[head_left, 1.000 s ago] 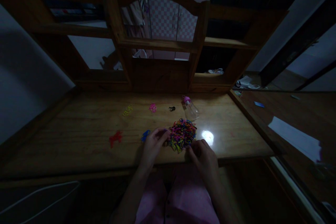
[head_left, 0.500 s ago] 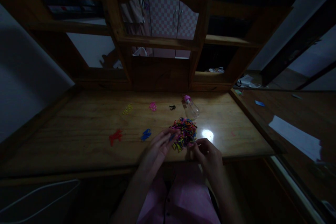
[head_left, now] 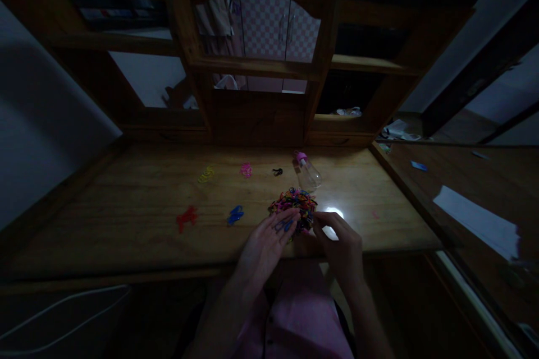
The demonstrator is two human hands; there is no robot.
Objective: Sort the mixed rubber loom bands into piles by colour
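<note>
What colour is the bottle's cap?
The cap is pink, leaning purple; it shows best in the head view.

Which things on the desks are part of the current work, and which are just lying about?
In use:
- mixed pile of bands, between both hands
- blue bands on the left hand
- likely the small red, blue, yellow, pink and black bunches

Apparently lying about:
- pink-capped bottle
- white paper
- blue card

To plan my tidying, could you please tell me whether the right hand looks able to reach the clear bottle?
Probably yes: bare tabletop beside the colourful pile seems to leave the right hand a free way to the bottle.
</note>
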